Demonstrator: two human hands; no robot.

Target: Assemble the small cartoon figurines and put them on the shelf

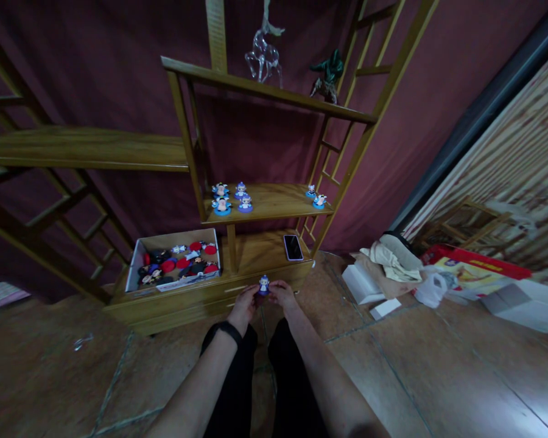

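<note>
Between my two hands, in front of the low drawer, is a small purple-and-white figurine [263,285], upright with its face towards me. My left hand [245,304] grips its left side, and my right hand [282,294] holds it from the right with bent fingers. On the shelf [274,204] above stand two similar purple figurines [244,202] beside two pink-and-blue figurines [221,205]. Two more small blue-based figurines [318,201] are at that shelf's right end. An open cardboard box [134,267] to the left holds several jumbled figurines with red and dark bases.
A phone [293,247] lies on the cabinet top. Above, a clear glass deer [265,55] and a dark green figure [329,76] stand on the upper shelf. White boxes [360,283], a plastic bag [433,289] and a red-yellow package [475,271] lie on the floor at right.
</note>
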